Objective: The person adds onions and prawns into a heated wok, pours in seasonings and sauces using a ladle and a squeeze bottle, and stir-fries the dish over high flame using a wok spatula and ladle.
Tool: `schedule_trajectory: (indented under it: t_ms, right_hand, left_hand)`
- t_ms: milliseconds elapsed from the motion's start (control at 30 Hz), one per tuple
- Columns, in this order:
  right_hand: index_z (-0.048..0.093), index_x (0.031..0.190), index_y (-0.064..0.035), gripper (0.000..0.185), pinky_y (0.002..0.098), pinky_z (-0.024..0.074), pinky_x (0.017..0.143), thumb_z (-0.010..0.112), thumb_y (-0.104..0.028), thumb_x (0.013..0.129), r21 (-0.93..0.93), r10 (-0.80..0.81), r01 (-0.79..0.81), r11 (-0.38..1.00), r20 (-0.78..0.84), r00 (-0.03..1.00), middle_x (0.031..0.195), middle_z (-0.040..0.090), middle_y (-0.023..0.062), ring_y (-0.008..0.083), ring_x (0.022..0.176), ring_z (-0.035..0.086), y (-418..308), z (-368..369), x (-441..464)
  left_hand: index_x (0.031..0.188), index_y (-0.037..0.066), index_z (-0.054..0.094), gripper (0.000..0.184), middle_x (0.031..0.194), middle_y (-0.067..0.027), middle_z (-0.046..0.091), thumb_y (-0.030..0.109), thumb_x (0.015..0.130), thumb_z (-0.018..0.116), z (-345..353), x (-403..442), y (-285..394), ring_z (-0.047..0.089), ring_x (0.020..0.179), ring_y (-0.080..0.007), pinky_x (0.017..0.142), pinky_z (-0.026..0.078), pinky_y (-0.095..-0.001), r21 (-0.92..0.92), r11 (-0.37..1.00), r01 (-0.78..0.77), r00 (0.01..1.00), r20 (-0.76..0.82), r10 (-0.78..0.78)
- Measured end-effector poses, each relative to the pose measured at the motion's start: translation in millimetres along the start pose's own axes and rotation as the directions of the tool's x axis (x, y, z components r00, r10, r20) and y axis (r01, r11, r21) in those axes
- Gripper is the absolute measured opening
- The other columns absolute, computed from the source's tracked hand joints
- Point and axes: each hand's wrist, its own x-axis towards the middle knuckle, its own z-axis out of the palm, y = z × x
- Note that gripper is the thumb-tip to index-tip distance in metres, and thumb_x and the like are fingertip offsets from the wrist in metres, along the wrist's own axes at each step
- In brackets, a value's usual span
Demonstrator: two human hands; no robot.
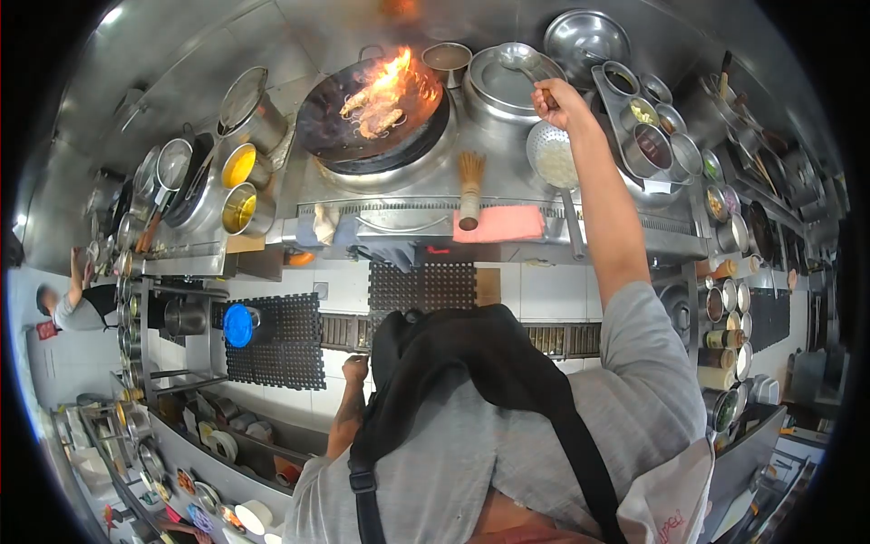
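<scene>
My right hand [564, 102] is stretched forward, its fingers wrapped round the handle of a metal ladle [518, 56]. The ladle's bowl is over a wide round steel pan [494, 82] at the back of the range. To the left, a dark wok [322, 118] sits on its burner with pieces of browned food [376, 116] in it, and tall orange flames [395, 77] rise from them. Low at my side hangs my left hand [356, 367], fingers curled closed, with nothing visible in it and touching nothing.
A perforated strainer [553, 154] lies below my right forearm. A bamboo brush [470, 190] and a pink cloth [498, 224] lie on the range's front ledge. Condiment pots [649, 150] stand right; pots of yellow liquid [243, 210] stand left. Another person [82, 304] is at far left.
</scene>
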Motion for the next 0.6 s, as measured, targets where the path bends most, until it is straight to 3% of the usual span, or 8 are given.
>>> schedule_trajectory:
  t_ms: [67,133,200,233,300,433,533,600]
  right_hand:
    - [0.047,0.071,-0.0046,0.019,0.0156,0.0374,0.040,0.052,-0.011,0.088,-0.004,0.010,-0.010,1.000,0.003,1.000,0.060,0.048,-0.0012,0.0059,0.047,0.047,-2.3,2.0,-2.4]
    - [0.047,0.070,-0.0047,0.019,0.0155,0.0376,0.040,0.052,-0.010,0.088,-0.007,0.027,-0.027,1.000,0.000,1.000,0.059,0.048,-0.0011,0.0059,0.047,0.047,0.1,0.7,-3.0]
    - [0.041,0.062,-0.0105,0.027,0.0184,0.0382,0.039,0.051,-0.008,0.087,-0.003,0.018,-0.018,1.000,0.009,1.000,0.058,0.049,0.0010,0.0081,0.046,0.046,-0.4,0.1,-1.1]
    - [0.042,0.062,-0.0107,0.026,0.0181,0.0375,0.040,0.052,-0.009,0.087,0.002,0.044,-0.044,0.999,-0.013,0.999,0.058,0.049,0.0011,0.0080,0.046,0.046,-1.9,2.9,-5.2]
    - [0.041,0.062,-0.0107,0.027,0.0182,0.0375,0.040,0.052,-0.008,0.087,-0.010,0.051,-0.051,0.999,-0.024,0.998,0.058,0.048,0.0011,0.0081,0.046,0.046,-3.2,6.4,-7.7]
    - [0.043,0.065,-0.0086,0.023,0.0178,0.0371,0.040,0.050,-0.009,0.087,-0.021,0.059,-0.059,0.998,-0.036,0.998,0.059,0.048,0.0004,0.0079,0.047,0.046,-7.3,10.5,-12.1]
    - [0.045,0.071,-0.0055,0.019,0.0170,0.0370,0.040,0.049,-0.010,0.088,-0.017,0.090,-0.091,0.996,-0.033,0.995,0.060,0.047,0.0001,0.0072,0.049,0.046,-13.0,18.6,-26.6]
    - [0.046,0.076,-0.0026,0.016,0.0163,0.0367,0.040,0.049,-0.011,0.089,-0.032,0.077,-0.078,0.996,-0.014,0.997,0.061,0.047,-0.0005,0.0063,0.049,0.046,-14.1,14.6,-28.7]
  left_hand:
    - [0.086,0.004,0.072,0.032,0.086,-0.0188,0.069,0.033,0.079,0.064,0.7,5.3,-1.2,0.068,0.079,-0.0301,0.073,0.053,-0.0386,-0.090,0.993,0.074,0.994,0.083,-0.066]
    - [0.082,0.002,0.070,0.032,0.080,-0.0187,0.068,0.032,0.081,0.060,-13.5,2.3,35.1,0.068,0.073,-0.0289,0.068,0.053,-0.0397,-0.423,0.771,0.476,0.877,0.292,-0.382]
    - [0.084,-0.001,0.067,0.040,0.076,-0.0211,0.065,0.037,0.084,0.054,-5.8,27.0,47.7,0.067,0.073,-0.0309,0.068,0.052,-0.0419,-0.098,0.993,0.071,0.967,0.251,-0.044]
    - [0.094,0.000,0.068,0.048,0.090,-0.0239,0.067,0.045,0.082,0.057,-5.2,37.1,64.4,0.067,0.089,-0.0330,0.077,0.052,-0.0416,0.113,0.932,-0.344,0.922,0.229,0.312]
    - [0.106,0.000,0.066,0.060,0.103,-0.0257,0.064,0.052,0.076,0.063,27.8,71.9,92.2,0.062,0.104,-0.0352,0.087,0.049,-0.0418,-0.094,0.982,-0.165,0.938,0.293,0.186]
    - [0.114,-0.001,0.063,0.074,0.126,-0.0273,0.053,0.060,0.073,0.065,52.0,68.4,218.8,0.054,0.114,-0.0407,0.096,0.045,-0.0402,-0.107,0.909,-0.403,0.877,0.239,0.417]
    - [0.113,0.003,0.065,0.068,0.145,-0.0249,0.033,0.058,0.073,0.067,95.3,78.2,271.2,0.038,0.132,-0.0372,0.103,0.038,-0.0455,-0.075,0.798,-0.599,0.783,0.157,0.602]
    - [0.112,0.007,0.067,0.062,0.154,-0.0200,0.013,0.055,0.073,0.067,93.3,69.3,308.3,0.019,0.142,-0.0330,0.109,0.026,-0.0539,0.176,0.666,-0.725,0.673,0.390,0.629]
